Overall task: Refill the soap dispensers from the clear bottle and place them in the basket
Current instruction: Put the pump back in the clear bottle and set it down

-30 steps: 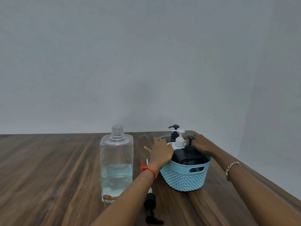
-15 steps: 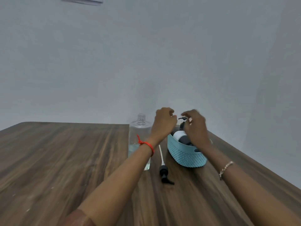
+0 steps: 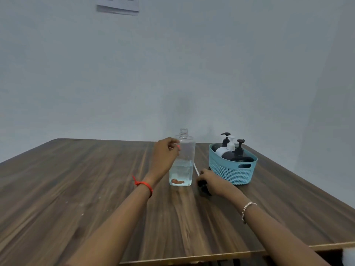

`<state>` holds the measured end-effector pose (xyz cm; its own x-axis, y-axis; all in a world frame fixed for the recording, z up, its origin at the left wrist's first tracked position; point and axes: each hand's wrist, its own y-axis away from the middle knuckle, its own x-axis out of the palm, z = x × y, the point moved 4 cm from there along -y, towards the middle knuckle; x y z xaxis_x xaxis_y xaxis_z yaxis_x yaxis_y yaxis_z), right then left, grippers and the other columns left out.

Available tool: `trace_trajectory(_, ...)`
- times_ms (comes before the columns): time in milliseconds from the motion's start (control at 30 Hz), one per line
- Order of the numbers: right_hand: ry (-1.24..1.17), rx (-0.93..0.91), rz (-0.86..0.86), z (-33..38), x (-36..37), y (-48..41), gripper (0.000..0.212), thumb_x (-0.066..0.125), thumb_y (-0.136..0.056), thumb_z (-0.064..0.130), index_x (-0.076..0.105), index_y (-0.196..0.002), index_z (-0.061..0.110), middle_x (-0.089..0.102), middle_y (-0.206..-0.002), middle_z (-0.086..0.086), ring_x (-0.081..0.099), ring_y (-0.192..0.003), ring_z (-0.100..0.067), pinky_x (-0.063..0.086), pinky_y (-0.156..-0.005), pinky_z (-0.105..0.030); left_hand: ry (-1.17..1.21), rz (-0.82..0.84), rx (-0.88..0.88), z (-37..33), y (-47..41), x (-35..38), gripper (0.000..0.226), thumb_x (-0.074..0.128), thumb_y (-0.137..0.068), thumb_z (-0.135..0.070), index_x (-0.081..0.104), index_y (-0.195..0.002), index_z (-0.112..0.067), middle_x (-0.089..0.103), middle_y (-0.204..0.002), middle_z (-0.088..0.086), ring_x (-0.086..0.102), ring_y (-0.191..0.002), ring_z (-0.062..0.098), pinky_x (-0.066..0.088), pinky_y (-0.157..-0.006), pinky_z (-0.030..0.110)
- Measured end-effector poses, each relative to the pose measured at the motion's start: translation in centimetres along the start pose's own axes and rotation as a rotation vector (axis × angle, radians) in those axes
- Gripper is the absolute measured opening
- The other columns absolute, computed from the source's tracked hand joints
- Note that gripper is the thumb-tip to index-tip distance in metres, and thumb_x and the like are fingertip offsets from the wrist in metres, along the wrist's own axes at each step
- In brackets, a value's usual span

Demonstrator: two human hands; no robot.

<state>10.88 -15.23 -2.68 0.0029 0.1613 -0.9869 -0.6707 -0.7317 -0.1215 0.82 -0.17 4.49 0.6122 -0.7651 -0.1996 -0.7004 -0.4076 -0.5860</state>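
Observation:
The clear bottle [image 3: 182,162] stands uncapped mid-table, about a third full of liquid. My left hand [image 3: 165,154] is at its upper left side with curled fingers against the shoulder; a firm grip does not show. My right hand [image 3: 212,182] grips the black pump head [image 3: 204,187] lying on the table, and its white tube [image 3: 196,168] points away past the bottle. The blue basket [image 3: 230,172] to the right holds a black dispenser [image 3: 237,157], a white dispenser [image 3: 223,150] and another black pump [image 3: 225,139] behind them.
The brown wooden table [image 3: 86,179] stretches wide to the left. Its front edge [image 3: 192,258] is close to me and its right edge runs just past the basket. A paper sheet [image 3: 118,5] hangs on the grey wall.
Both hands have left the basket. My left hand moved to the clear bottle's side, and my right hand dropped to the table and took the loose pump head. The camera pulled back.

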Motion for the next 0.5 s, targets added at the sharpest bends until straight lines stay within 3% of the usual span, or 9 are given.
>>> trace_trajectory(67,-0.117,-0.047,-0.192,0.3,-2.4,0.0,0.024,0.050,-0.078,-0.013,0.066,-0.092,-0.001,0.060,-0.101,-0.021,0.051,-0.078,-0.013,0.037,-0.069,-0.021,-0.004,-0.011,-0.016,0.7,0.0,-0.5,0.017,0.053,-0.088,-0.003,0.064,-0.101,-0.004,0.067,-0.085,0.014,0.064,-0.070,0.012,0.048,-0.059,0.010)
trace_trajectory(133,-0.331,-0.046,-0.428,0.3,-5.8,0.2,0.028,0.048,-0.078,-0.016,0.066,-0.080,0.005,0.067,-0.090,-0.019,0.054,-0.067,0.001,0.040,-0.060,-0.010,-0.002,-0.017,-0.012,0.9,-0.1,-0.9,0.017,0.053,-0.088,-0.004,0.063,-0.103,-0.003,0.067,-0.089,0.015,0.063,-0.071,0.011,0.047,-0.057,0.006)
trace_trajectory(200,-0.534,-0.004,-0.632,0.5,-9.5,0.5,0.022,0.052,-0.088,-0.003,0.059,-0.081,0.017,0.066,-0.087,-0.006,0.055,-0.063,0.002,0.043,-0.057,-0.007,-0.010,-0.023,-0.005,0.9,-0.5,-1.2,0.019,0.055,-0.089,-0.007,0.063,-0.105,-0.004,0.067,-0.092,0.013,0.064,-0.076,0.012,0.049,-0.061,0.009)
trace_trajectory(267,-0.678,0.040,-0.858,0.6,-13.6,0.7,0.008,0.054,-0.092,0.014,0.059,-0.088,0.010,0.061,-0.077,-0.002,0.052,-0.053,-0.001,0.043,-0.051,-0.009,-0.038,-0.043,-0.001,1.0,-0.9,-1.2,0.020,0.057,-0.088,-0.012,0.062,-0.107,-0.006,0.066,-0.095,0.010,0.064,-0.084,0.015,0.049,-0.069,0.014)
trace_trajectory(333,-0.803,0.076,-1.057,0.5,-17.5,0.9,0.024,0.053,-0.093,0.023,0.061,-0.095,0.000,0.059,-0.070,-0.010,0.050,-0.042,-0.003,0.043,-0.042,-0.017,-0.053,-0.071,-0.015,1.3,-1.3,-1.1,0.026,0.062,-0.085,-0.015,0.060,-0.110,-0.007,0.064,-0.099,0.007,0.059,-0.088,0.014,0.047,-0.073,0.017)
trace_trajectory(500,-0.881,-0.009,-1.221,1.8,-23.3,0.4,0.030,0.047,-0.096,0.028,0.056,-0.080,0.004,0.050,-0.058,-0.005,0.049,-0.037,-0.006,0.039,-0.033,-0.022,-0.130,0.012,-0.086,2.3,-2.2,0.1,0.061,0.070,-0.080,-0.028,0.043,-0.131,-0.009,0.047,-0.132,0.005,0.047,-0.119,0.021,0.042,-0.099,0.033)
